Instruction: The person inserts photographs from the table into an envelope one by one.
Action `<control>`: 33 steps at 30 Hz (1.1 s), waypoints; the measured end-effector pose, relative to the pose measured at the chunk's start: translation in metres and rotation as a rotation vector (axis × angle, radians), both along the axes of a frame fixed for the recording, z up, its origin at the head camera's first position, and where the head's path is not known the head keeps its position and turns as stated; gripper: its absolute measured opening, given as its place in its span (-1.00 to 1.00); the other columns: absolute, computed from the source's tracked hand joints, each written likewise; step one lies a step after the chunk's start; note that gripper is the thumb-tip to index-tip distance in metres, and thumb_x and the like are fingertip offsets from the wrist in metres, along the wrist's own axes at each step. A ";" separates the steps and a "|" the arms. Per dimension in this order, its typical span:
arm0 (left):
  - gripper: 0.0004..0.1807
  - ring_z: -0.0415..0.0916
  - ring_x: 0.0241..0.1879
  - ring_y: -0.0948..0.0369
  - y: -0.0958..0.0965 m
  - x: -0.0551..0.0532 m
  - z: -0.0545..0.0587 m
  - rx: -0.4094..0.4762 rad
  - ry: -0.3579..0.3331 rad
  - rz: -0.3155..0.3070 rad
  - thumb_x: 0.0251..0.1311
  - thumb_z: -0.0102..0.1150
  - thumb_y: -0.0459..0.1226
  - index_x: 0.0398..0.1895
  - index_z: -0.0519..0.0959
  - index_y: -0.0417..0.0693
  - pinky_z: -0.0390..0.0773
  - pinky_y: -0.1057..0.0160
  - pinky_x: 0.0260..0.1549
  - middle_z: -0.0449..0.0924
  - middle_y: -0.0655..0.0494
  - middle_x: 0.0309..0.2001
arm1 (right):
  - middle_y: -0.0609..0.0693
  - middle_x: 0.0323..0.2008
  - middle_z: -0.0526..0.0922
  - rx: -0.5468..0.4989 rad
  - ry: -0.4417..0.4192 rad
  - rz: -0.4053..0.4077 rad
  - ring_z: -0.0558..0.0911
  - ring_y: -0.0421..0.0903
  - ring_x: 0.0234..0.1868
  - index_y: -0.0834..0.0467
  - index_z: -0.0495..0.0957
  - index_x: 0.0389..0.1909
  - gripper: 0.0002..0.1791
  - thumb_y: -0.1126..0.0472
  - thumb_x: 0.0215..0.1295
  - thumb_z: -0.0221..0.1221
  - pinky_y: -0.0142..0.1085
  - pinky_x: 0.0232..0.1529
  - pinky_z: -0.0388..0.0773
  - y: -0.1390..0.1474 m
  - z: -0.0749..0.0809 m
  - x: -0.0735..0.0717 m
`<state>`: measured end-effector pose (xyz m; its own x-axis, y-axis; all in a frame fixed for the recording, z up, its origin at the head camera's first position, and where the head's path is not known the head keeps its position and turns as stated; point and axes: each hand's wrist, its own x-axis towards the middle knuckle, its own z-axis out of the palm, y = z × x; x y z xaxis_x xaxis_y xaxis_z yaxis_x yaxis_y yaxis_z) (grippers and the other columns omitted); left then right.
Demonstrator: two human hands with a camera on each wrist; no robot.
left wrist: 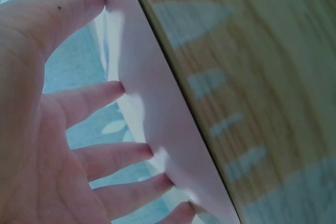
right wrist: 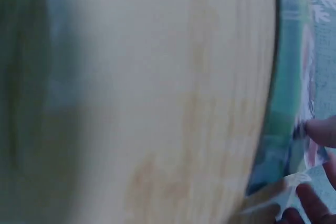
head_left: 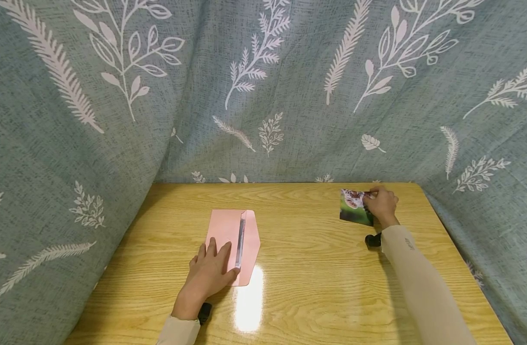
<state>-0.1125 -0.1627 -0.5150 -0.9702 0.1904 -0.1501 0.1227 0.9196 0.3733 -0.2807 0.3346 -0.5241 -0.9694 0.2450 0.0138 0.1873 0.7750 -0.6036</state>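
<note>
A pink envelope lies on the table with its pointed flap spread out to the right. Inside its opening a strip of a picture shows. Spread fingers of my left hand rest on the envelope's lower part, and the left wrist view shows their tips touching the paper. Farther right, my right hand pinches the right edge of a photo print with an animal on a green ground. In the right wrist view the thumb is on the photo's face, with other fingers under its edge.
The wooden table reaches back to a blue-green leaf-patterned curtain, which also hangs at both sides. A bright reflection lies on the wood below the envelope. Dark wrist devices sit at both cuffs.
</note>
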 end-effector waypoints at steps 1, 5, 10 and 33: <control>-0.17 -0.11 0.42 -0.47 0.000 0.000 0.000 -0.001 0.000 0.000 0.26 0.28 0.09 0.53 0.25 0.04 0.14 -0.53 0.12 -0.05 -0.45 0.49 | 0.46 0.07 0.44 -0.028 0.010 -0.013 0.33 0.43 0.13 0.45 0.42 0.19 -0.53 0.21 0.41 0.15 0.23 0.19 0.17 0.000 0.000 0.001; -0.17 -0.11 0.42 -0.48 0.000 0.000 -0.001 -0.003 -0.002 0.001 0.26 0.29 0.08 0.53 0.25 0.04 0.14 -0.53 0.12 -0.06 -0.45 0.49 | 0.40 0.06 0.48 -0.140 0.024 -0.032 0.48 0.32 0.08 0.41 0.39 0.20 -0.56 0.21 0.46 0.12 0.13 0.07 0.43 -0.001 0.001 0.003; -0.17 -0.12 0.42 -0.47 0.001 0.000 0.000 -0.002 -0.007 0.003 0.26 0.28 0.09 0.53 0.24 0.05 0.14 -0.52 0.13 -0.06 -0.44 0.50 | 0.37 0.09 0.49 -0.243 0.016 -0.051 0.51 0.26 0.08 0.36 0.39 0.23 -0.57 0.21 0.46 0.11 0.03 -0.07 0.54 -0.002 0.004 0.005; -0.18 -0.11 0.42 -0.47 0.001 0.000 0.002 -0.007 -0.007 0.000 0.27 0.28 0.07 0.52 0.25 0.03 0.13 -0.52 0.13 -0.04 -0.46 0.49 | 0.24 0.02 0.47 -0.564 0.078 0.083 0.55 -0.28 -0.35 0.38 0.36 0.28 -0.49 0.20 0.45 0.20 -0.35 -0.48 0.53 -0.038 0.025 0.046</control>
